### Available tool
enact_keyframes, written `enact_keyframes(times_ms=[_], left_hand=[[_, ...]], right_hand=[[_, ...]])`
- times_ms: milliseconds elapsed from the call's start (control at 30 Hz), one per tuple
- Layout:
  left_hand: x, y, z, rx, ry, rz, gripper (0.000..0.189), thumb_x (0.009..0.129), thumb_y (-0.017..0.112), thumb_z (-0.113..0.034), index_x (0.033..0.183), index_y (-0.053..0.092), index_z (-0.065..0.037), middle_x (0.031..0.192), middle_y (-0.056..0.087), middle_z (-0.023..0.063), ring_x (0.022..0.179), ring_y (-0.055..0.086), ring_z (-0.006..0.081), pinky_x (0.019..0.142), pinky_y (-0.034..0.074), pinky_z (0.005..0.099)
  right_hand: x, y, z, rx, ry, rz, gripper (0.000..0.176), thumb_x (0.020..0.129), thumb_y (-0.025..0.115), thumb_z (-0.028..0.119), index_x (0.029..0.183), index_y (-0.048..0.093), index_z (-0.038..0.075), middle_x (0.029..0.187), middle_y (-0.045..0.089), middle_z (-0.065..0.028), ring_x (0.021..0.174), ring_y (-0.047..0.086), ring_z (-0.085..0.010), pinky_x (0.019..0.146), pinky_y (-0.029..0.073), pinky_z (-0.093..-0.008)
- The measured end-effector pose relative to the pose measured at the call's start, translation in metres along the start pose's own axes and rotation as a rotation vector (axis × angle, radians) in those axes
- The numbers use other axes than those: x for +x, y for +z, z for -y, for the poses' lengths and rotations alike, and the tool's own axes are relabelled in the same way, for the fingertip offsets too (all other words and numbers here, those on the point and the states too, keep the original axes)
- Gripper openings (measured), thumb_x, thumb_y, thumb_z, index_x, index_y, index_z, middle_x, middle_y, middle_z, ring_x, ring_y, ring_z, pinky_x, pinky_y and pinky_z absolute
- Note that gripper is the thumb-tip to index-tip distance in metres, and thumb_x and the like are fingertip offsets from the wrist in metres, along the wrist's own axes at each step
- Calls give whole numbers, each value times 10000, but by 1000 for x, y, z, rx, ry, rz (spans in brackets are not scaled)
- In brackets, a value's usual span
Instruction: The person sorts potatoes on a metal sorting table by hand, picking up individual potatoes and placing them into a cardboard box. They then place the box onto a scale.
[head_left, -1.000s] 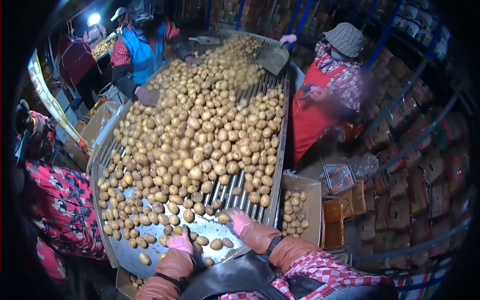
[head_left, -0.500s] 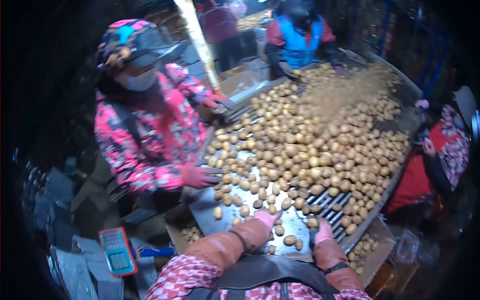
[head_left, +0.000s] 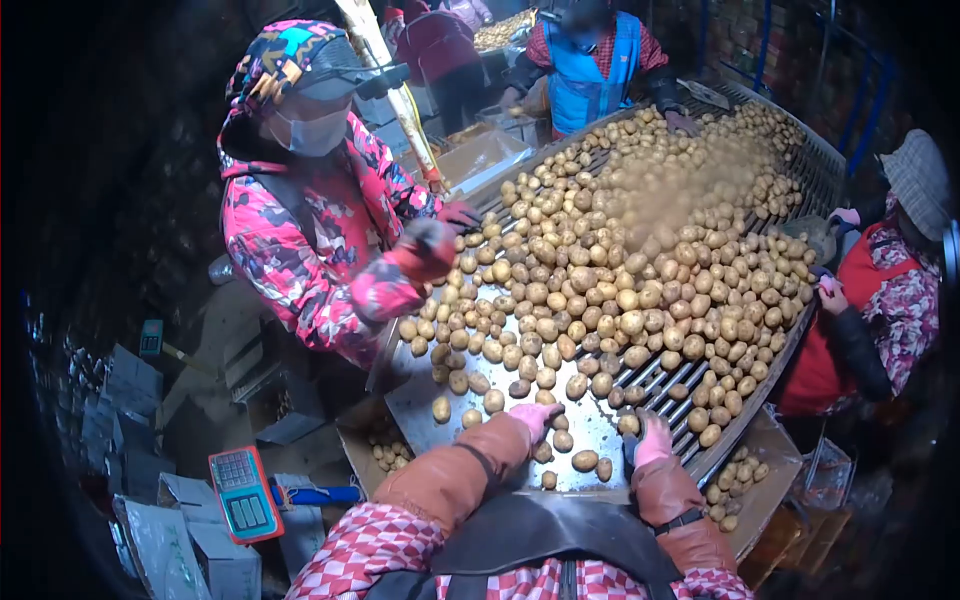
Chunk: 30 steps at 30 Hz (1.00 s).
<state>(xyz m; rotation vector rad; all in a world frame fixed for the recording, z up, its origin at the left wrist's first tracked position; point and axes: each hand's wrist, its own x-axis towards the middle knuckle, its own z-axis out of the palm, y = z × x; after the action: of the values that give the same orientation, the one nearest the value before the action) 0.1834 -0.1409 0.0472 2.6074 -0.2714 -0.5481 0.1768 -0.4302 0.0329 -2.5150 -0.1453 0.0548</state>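
Note:
Many potatoes (head_left: 600,290) are heaped over a sloping sorting table with dark bars (head_left: 655,385) and a smooth metal plate (head_left: 425,400) at its near end. My left hand (head_left: 534,420), in a pink glove, lies over the plate beside a few potatoes; whether its fingers hold one is unclear. My right hand (head_left: 652,440), gloved in pink and grey, is at the plate's right edge near the bars. A potato (head_left: 628,424) touches its fingertips, but the grip cannot be made out. Brown sleeve covers reach both wrists.
A person in a pink patterned coat (head_left: 310,240) is at the left side; another in a blue vest (head_left: 590,80) is at the far end; a third in a red apron (head_left: 850,340) is at the right. Boxes (head_left: 770,470) flank the near end. A scale (head_left: 245,495) is lower left.
The view has shifted slightly. The person in the pink coat has lifted a gloved hand off the plate's edge. My hands remain in nearly the same places over the near end.

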Motion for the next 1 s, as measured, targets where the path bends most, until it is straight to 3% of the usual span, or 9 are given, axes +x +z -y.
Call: enact_keyframes(times_ms=[133,267,333,400,467,733,767,933,1000], left_hand=[[2,5,-5,-342,-81,-305,310,887,640,-118,1195,639,-160,974,706,135,893,681,259,798,540,368],[-15,-35,-70,-760,-92,-253,281,888,647,-31,1164,649,-84,902,691,56,823,626,109,758,535,279],[-19,-39,-87,-729,108,-261,278,870,674,-37,1147,647,-60,936,695,60,849,640,120,778,533,265],[-17,-38,-95,-959,147,-162,278,854,662,-21,1130,644,-44,1019,708,92,939,666,156,844,530,301],[-16,-41,-92,-599,291,-256,298,861,664,-52,1157,634,-45,1055,702,120,977,678,212,868,527,328],[-8,-28,-97,-874,478,27,748,861,736,-160,1497,342,-175,1439,475,159,1273,507,254,1057,395,350],[-15,-41,-98,-665,421,50,729,866,730,-135,1491,356,-166,1432,479,147,1227,532,232,1030,424,351],[-18,-45,-49,-650,99,67,556,905,672,-128,1419,463,-97,1255,613,118,1155,565,186,947,471,321],[-20,-40,-28,-622,87,-35,536,894,682,-135,1393,491,-94,1259,620,118,1168,580,215,984,454,333]], right_hand=[[9,6,-1,-132,-247,-226,533,812,705,180,1307,537,75,1173,617,-162,1107,577,-334,976,461,-416],[10,-33,80,1285,547,499,519,901,658,133,1376,463,56,1051,632,-71,959,628,-129,801,531,-251],[19,-39,84,530,-669,403,456,922,628,166,1330,464,44,1063,631,-55,943,645,-146,790,554,-286],[12,-68,116,1356,377,766,262,921,596,147,1177,583,90,1159,586,-14,988,621,-134,820,523,-272],[10,-70,103,1067,-17,719,261,930,580,150,1186,588,100,1151,592,3,978,620,-117,798,507,-242],[4,-44,4,1917,560,692,408,997,373,238,1204,570,-52,1016,686,-205,859,687,-278,691,569,-384],[0,-74,24,1841,882,227,446,990,385,263,1199,557,-92,1031,678,-228,901,679,-326,764,566,-432],[-6,-158,-216,1706,309,31,458,989,380,286,1183,573,-82,1125,651,-231,1061,632,-368,918,516,-459],[-22,-232,-224,1919,62,-829,448,979,436,289,1311,461,-11,1331,497,-250,1242,497,-394,1022,454,-449]])
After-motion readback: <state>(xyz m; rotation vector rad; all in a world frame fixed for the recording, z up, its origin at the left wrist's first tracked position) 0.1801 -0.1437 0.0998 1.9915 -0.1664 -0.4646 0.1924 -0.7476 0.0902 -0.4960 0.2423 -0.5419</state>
